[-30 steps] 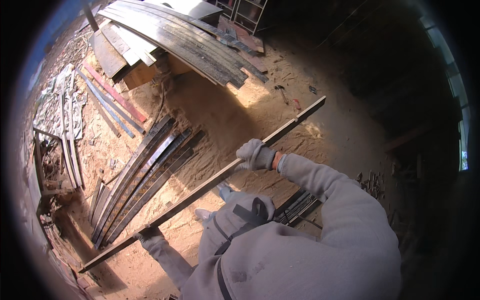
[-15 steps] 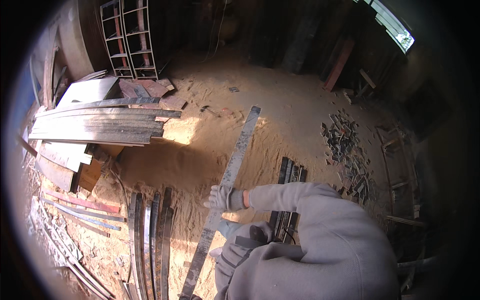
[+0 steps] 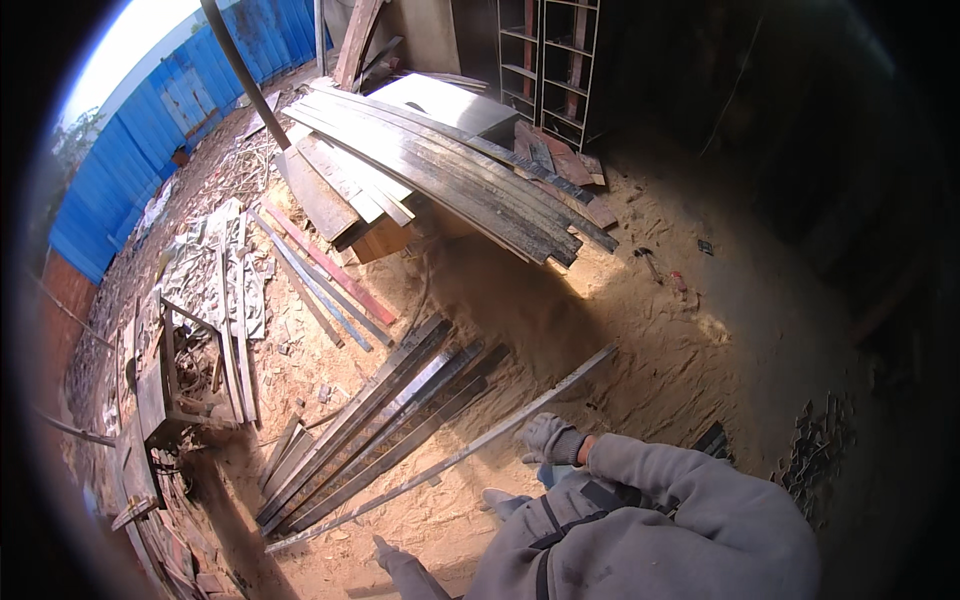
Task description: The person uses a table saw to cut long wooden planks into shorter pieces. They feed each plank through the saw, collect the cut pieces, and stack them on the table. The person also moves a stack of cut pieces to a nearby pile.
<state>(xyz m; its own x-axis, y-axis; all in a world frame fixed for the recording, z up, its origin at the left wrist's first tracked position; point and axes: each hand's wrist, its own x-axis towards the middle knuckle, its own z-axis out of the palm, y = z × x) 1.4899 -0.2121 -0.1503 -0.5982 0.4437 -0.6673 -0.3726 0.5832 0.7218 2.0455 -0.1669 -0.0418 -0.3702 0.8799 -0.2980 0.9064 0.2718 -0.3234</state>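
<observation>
My right hand (image 3: 552,440), in a grey knitted glove, is just to the right of a long narrow wooden strip (image 3: 470,446). Its fingers and thumb are apart, with nothing visible between them. Low in the view, my left hand (image 3: 388,553) stretches its fingers toward the near part of the strip, a small gap away; part of this hand is hard to make out. The strip runs slantwise over the sandy ground, its narrow edge turned up. Beside it on the left, several dark strips (image 3: 390,425) lie in a fanned bundle.
A large stack of long boards (image 3: 450,165) stands ahead. Red and blue strips (image 3: 325,270) lie to the left, near a wooden frame (image 3: 160,390). Dark offcuts (image 3: 815,450) are heaped at right. A blue metal fence (image 3: 180,140) stands far left.
My view has swung left. The strip, gripped flat in my right hand before, now lies farther left, on edge beside the bundle. My right hand has let it go, and my left hand shows more.
</observation>
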